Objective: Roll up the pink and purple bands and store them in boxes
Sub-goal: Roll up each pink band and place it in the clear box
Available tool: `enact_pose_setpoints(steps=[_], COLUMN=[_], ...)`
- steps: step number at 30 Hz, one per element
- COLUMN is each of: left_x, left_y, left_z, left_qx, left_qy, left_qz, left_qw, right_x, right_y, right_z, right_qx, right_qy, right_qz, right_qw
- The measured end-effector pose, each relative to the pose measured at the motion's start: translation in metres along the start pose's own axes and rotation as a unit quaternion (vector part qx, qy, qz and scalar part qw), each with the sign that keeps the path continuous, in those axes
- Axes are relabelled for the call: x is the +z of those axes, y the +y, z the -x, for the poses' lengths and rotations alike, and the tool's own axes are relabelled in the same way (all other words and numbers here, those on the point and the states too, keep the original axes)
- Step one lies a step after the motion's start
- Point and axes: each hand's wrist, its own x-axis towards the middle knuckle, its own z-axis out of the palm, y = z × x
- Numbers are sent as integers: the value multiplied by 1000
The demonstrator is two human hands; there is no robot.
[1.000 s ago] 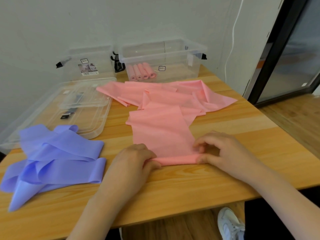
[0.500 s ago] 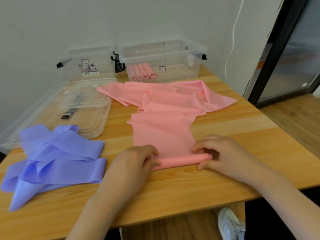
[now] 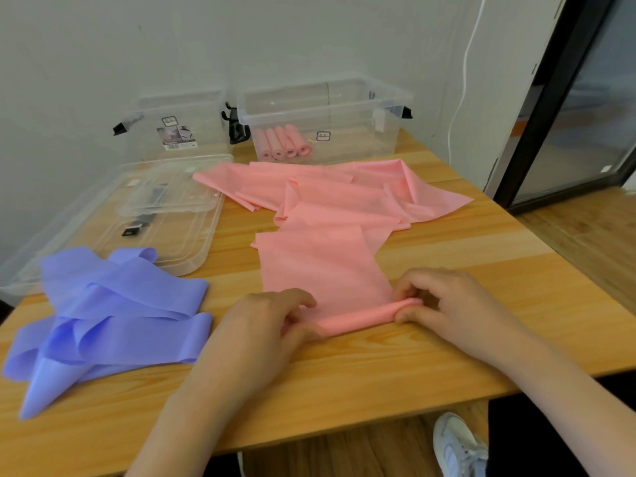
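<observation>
A long pink band [image 3: 323,256] lies flat down the middle of the wooden table, its near end wound into a thin roll [image 3: 358,316]. My left hand [image 3: 265,325] pinches the roll's left end and my right hand [image 3: 444,304] pinches its right end. More loose pink bands [image 3: 344,191] are heaped behind. A pile of purple bands [image 3: 113,311] lies at the left. The clear box [image 3: 327,115] at the back holds several rolled pink bands [image 3: 284,142]. A second clear box [image 3: 179,125] stands left of it.
Two clear lids [image 3: 144,215] lie stacked at the left behind the purple pile, with a black clip on them. The table's front edge [image 3: 344,428] is close to me; a white shoe [image 3: 457,445] shows below it. A wall and a dark door frame [image 3: 550,98] stand behind.
The roll at the band's near end has grown thicker and turned slightly, its right end now farther from me. Both hands have kept their hold on its ends.
</observation>
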Motion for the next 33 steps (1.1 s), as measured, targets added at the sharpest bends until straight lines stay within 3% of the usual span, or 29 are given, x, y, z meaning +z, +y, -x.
enact_pose_setpoints(steps=[4,7,10,13,17,21,23,26,28,31,33], left_x=[3,6,9,24,33,20,22,26,22,17,15], left_y=[-4,-7,-5,6,16,10,15,27,24,17,18], left_z=[0,-1,0,6,13,6,2,-1,-6,-13,-15], left_qx=[25,25,9,4,-9,-82,-141,-220,-273,-326,-333], left_qy=[-45,-31,-9,-11,10,24,42,128,203,238,226], left_qz=[-15,-20,0,30,64,142,242,354,428,541,568], left_qw=[999,999,1000,999,998,986,959,900,838,738,718], right_x=[2,1,4,17,27,22,24,24,20,25,30], right_y=[5,5,-3,-18,-21,-9,-14,-19,-17,-18,-22], right_z=[0,0,2,5,6,0,-1,-1,-4,-6,-6], right_qx=[-23,9,42,120,153,197,189,183,199,202,193], right_qy=[2,-33,10,63,69,173,182,168,191,192,159], right_qz=[2,-6,-75,-230,-300,-460,-531,-556,-558,-521,-464], right_qw=[1000,999,996,964,939,848,806,793,783,807,850])
